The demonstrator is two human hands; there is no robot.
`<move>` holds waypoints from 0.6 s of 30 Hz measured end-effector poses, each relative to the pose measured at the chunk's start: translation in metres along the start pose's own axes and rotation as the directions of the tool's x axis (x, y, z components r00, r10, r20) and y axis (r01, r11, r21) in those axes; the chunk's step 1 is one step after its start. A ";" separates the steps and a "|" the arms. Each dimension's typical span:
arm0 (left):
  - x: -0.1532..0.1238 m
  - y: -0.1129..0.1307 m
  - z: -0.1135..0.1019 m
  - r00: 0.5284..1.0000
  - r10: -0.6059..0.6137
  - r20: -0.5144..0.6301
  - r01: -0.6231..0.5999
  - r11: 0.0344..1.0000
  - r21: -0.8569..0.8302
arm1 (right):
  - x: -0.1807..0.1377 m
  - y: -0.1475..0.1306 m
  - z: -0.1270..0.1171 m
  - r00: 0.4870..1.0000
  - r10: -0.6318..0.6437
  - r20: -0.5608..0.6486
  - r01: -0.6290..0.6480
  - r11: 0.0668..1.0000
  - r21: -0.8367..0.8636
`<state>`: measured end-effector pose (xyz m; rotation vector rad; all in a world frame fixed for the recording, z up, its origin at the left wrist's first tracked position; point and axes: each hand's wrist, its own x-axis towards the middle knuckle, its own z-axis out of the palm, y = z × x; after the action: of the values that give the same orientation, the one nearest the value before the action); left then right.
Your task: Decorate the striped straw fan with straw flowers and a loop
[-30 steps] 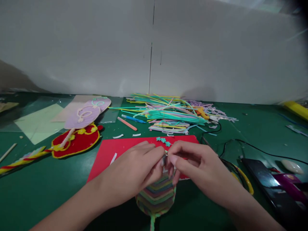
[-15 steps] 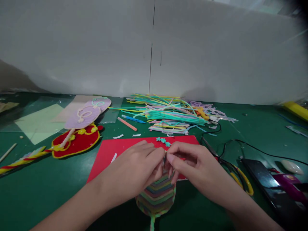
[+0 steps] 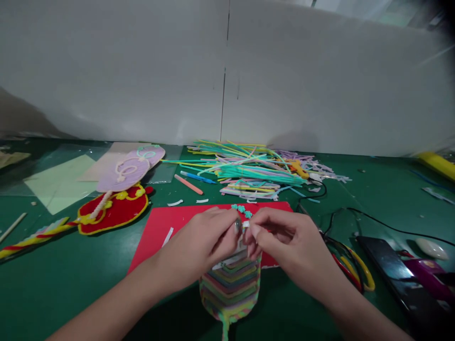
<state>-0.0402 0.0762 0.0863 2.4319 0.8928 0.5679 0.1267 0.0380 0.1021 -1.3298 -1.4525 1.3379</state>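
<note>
Striped fan [image 3: 230, 289] crosses near edge of red sheet [image 3: 156, 227].

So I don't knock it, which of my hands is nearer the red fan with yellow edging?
Left. Your left hand is to the right of the red fan, apart from it; your right hand is farther right, beyond the left one.

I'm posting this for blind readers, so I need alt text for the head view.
A left hand and a right hand meet over a striped fan and a red sheet, the right apparently pinching a white scrap. Behind lies a heap of coloured strips; to the left, a lilac fan and a red fan.
</note>
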 end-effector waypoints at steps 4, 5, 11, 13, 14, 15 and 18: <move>0.001 -0.001 0.001 1.000 -0.022 0.004 0.022 0.996 -0.089 | 0.003 0.002 0.000 0.999 -0.043 0.022 0.042 0.998 0.040; 0.001 -0.001 0.001 0.999 -0.029 0.014 0.031 0.993 -0.118 | 0.004 0.003 0.000 0.998 -0.057 0.036 0.055 0.997 0.046; -0.001 -0.007 0.001 0.990 -0.137 0.021 0.136 0.932 -0.335 | 0.007 0.008 -0.001 0.996 -0.057 0.074 0.051 0.995 0.082; 0.000 -0.011 0.001 0.979 -0.202 0.017 0.192 0.896 -0.401 | 0.008 0.009 -0.002 0.997 -0.059 0.058 0.053 0.993 0.102; 0.000 -0.013 0.000 0.972 -0.234 0.006 0.215 0.885 -0.412 | 0.009 0.009 -0.002 0.997 -0.067 0.050 0.061 0.992 0.108; 0.001 -0.015 0.000 0.966 -0.258 -0.009 0.232 0.884 -0.405 | 0.009 0.010 -0.002 0.996 -0.076 0.040 0.071 0.991 0.111; 0.001 -0.016 -0.002 0.963 -0.266 -0.035 0.239 0.912 -0.333 | 0.011 0.010 -0.003 0.995 -0.082 0.052 0.077 0.992 0.104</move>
<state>-0.0478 0.0882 0.0790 1.9717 1.0365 0.6607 0.1296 0.0486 0.0920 -1.1657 -1.4398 1.3880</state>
